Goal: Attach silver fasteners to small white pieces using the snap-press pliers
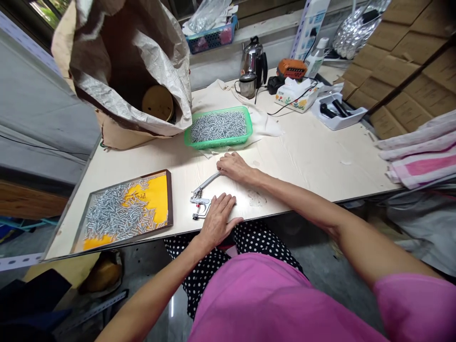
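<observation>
A small metal plier-like press tool [201,194] lies near the front edge of the pale table [306,156]. My left hand [217,219] rests flat over its lower handle, fingers stretched out. My right hand [234,166] lies on the end of the upper handle, fingers curled down on it. A green basket [218,127] full of silver screws stands just behind my right hand. A brown-rimmed tray with a yellow floor [128,209], partly covered by screws, sits to the left of the tool.
A large paper sack [124,71] stands at the back left. A kettle [253,64], a steel cup [247,85], a tissue box [295,95] and a white tray [338,114] sit at the back. Cardboard boxes [409,61] and folded cloths [423,156] are on the right.
</observation>
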### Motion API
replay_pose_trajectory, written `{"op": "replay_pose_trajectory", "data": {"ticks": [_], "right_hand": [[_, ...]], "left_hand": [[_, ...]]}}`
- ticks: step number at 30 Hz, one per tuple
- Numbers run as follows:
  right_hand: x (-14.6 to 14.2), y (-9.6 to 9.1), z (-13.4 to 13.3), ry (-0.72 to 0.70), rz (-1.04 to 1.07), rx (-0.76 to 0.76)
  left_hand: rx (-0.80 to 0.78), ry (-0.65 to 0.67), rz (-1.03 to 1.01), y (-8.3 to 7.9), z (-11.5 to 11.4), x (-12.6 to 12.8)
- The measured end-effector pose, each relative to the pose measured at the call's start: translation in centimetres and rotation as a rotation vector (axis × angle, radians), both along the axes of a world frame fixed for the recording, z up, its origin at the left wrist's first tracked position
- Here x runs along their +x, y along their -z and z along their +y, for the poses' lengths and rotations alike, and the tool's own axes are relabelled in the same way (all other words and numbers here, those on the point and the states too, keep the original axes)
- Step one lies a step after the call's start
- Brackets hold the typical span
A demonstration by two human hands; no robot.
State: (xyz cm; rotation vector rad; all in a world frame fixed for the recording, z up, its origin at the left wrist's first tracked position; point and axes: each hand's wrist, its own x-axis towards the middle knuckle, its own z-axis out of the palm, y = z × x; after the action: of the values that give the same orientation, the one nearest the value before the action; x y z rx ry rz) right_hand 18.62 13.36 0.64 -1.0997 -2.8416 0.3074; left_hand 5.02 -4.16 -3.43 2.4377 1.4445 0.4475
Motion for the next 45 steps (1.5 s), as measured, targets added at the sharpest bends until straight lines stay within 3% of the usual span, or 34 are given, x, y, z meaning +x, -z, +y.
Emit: {"op": "replay_pose_trajectory", "data": {"ticks": [2,7,13,17,20,22,25,28,31,37,42,45], "right_hand": [[-1.3,-1.0,-1.3,-0.076,-0.029,0.042],[-5.2,-1.3,-6.0,-0.544,-0.035,0.103],[-8.6,0.3,-7.7,-0.669,0.005,0.165],[-9.3,-1.0,-7.2,-0.566,0.176,0.093],[-7.9,-3.4,-4.2,-0.352,0.420,0.123],[-6.0,-5.3,-0.9,-0.176,0.510,0.193],[-2.8,-7.3,3.7,0.071,0.498,0.323],[-0.3,-7.3,5.4,0.190,0.463,0.407],[1.0,-5.2,3.4,0.119,0.450,0.338],[1.5,-0.2,-4.3,-0.072,0.350,0.003],[1.2,0.7,-8.2,-0.083,0.170,-0.121],[0.7,0.7,-8.9,-0.085,0.048,-0.164]], "left_hand": [[0.008,0.007,-0.020,0.1,0.1,-0.1],[-0.035,-0.014,-0.059,1.2,0.0,-0.3],[-0.098,-0.047,-0.071,1.5,-0.9,0.1],[0.022,0.037,-0.077,0.8,-2.3,-0.5],[0.238,0.024,-0.042,-0.6,-2.2,-4.6],[0.344,-0.193,0.034,-2.0,-1.0,-9.3],[0.325,-0.570,0.238,-4.2,2.1,-17.1],[0.231,-0.721,0.357,-5.6,4.6,-22.5],[0.109,-0.654,0.416,-5.6,5.8,-24.7],[0.003,-0.526,0.477,-4.6,7.2,-25.9],[-0.061,-0.514,0.441,-5.0,8.3,-26.5],[-0.055,-0.563,0.329,-6.1,8.0,-24.2]]}}
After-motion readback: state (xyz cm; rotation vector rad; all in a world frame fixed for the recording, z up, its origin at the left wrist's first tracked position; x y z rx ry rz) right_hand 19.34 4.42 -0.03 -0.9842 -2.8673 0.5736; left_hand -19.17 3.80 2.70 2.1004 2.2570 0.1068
